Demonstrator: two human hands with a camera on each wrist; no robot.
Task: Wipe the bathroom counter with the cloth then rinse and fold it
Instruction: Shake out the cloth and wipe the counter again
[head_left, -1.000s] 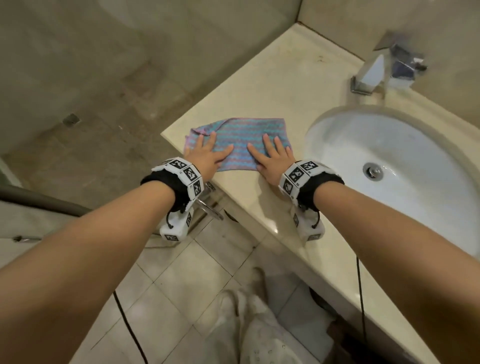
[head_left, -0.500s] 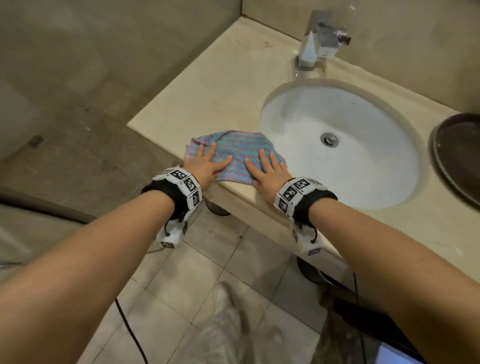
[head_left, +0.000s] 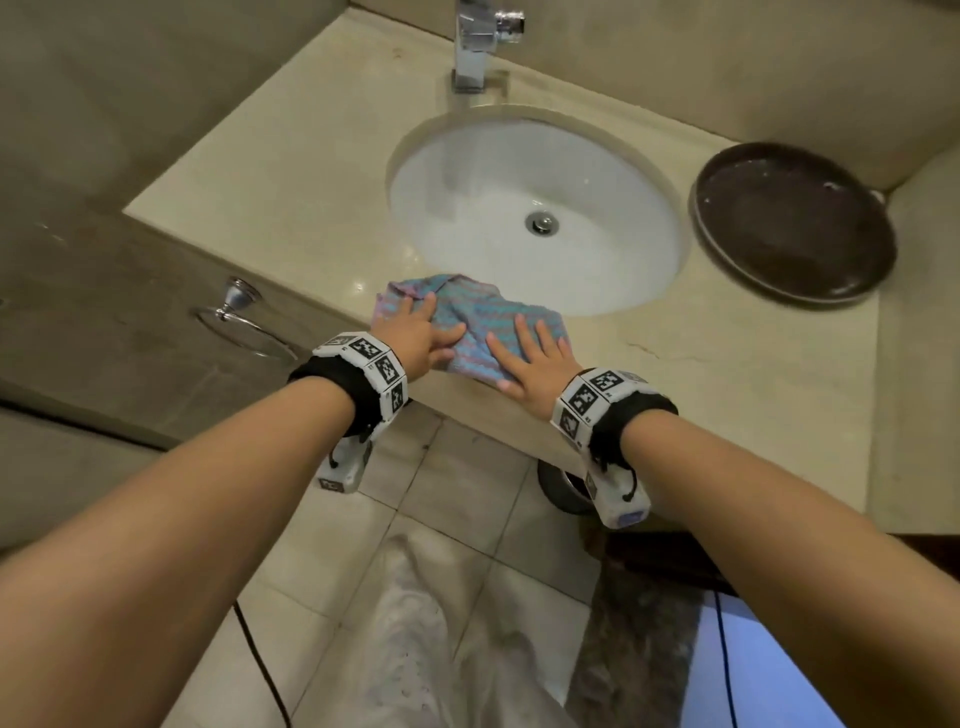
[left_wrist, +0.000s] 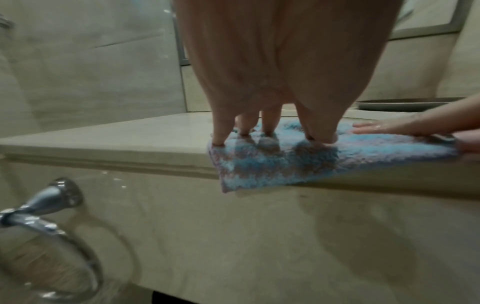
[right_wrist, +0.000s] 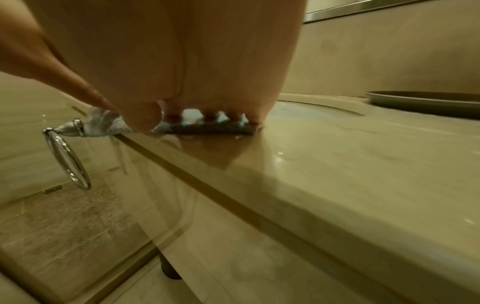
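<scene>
Below, the cloth (left_wrist: 272, 168) overhangs the counter (left_wrist: 103, 137) edge.

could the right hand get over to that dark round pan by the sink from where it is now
Probably yes. The right hand lies flat on the cloth at the counter's front edge, and the pan sits on its own side, with only bare counter showing between them.
</scene>
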